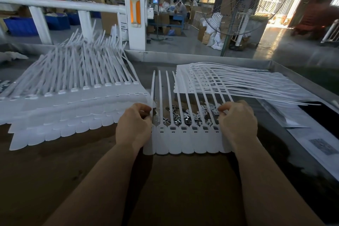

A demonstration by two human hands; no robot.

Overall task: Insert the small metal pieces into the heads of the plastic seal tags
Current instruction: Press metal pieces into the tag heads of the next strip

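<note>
A strip of joined white plastic seal tags (185, 143) lies flat on the brown table in front of me, heads away from me, thin tails pointing outward. Under and behind the tails lies a heap of small metal pieces (185, 115). My left hand (134, 126) sits at the strip's left end, fingers curled, pinching the leftmost tail. My right hand (236, 121) sits at the right end with fingers curled round the rightmost tails. Whether either hand holds a metal piece is hidden.
A large pile of white tag strips (73, 97) covers the table's left side. Another stack of strips (238, 80) lies at the back right, tails fanning right. Papers (315, 143) lie along the right edge. A metal rim (183, 57) borders the table's far side.
</note>
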